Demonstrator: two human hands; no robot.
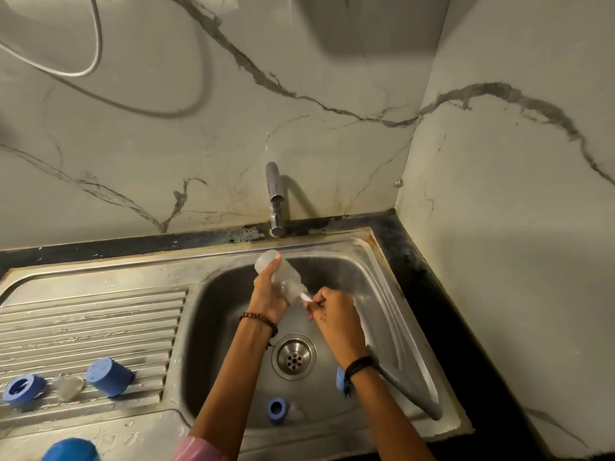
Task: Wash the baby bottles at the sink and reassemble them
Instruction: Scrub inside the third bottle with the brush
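While the left hand [268, 296] wraps its fingers and thumb around a clear baby bottle [279, 276], the bottle is held tilted over the far part of the sink basin [336, 271], base pointing up and away toward the faucet [275, 197], mouth pointing down and to the right. Right hand [332, 316]: fingers curled, pinching the white handle of a bottle brush [305, 297], which enters the bottle's mouth; the brush head shows only as a pale blur inside the clear wall. The two hands are close together above the basin, just far of the drain strainer [293, 357]. A beaded bracelet [259, 322] circles the left wrist and a dark band [359, 366] the right wrist; a pink sleeve [196, 450] shows at the near edge.

Inside the basin, near side: a blue screw ring [277, 410] lies on its side, with a clear part just right of it that is too faint to identify; a second blue piece [340, 379] is partly hidden behind the right wrist.

On the ribbed drainboard [93, 324], left of the basin, from left to right: a blue ring [22, 390] lying open side up, a clear nipple [68, 387], and a blue cap [109, 377] lying tilted. Another blue cap [71, 450] is cut off by the near edge.

No water is seen running from the faucet. A grey hose [96, 38] loops on the veined marble wall at far left.
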